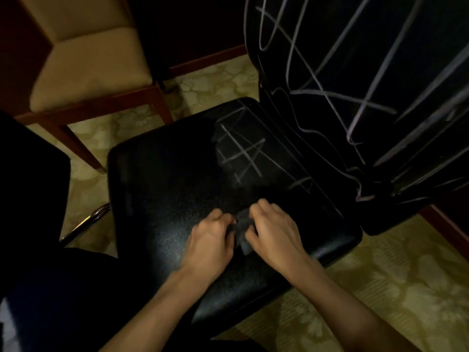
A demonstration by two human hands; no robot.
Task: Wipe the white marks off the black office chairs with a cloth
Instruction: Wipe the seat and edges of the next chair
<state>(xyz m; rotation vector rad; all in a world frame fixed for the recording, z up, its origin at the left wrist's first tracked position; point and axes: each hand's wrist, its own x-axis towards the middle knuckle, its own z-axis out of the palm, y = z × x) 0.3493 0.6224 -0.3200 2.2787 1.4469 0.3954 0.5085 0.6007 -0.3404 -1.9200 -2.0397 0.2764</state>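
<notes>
1. Black textured leatherette office chair seat [162, 189] fills the centre; near half is wiped w/ a dull sheen, far half has crossed white chalk-like marks [241, 151].
2. Black chair backrest [355, 72], upper right, is covered in long white scribbles.
3. Small dark grey cloth [242, 227] sits bunched on the seat's near-right part, betw. both hands.
4. Left hand [210, 240] & right hand [274, 232]: fingers curled, pinching the cloth.
5. Yellow-green floral carpet [380, 275] underneath; beige cushioned wooden chair [88, 59] upper left.
</notes>
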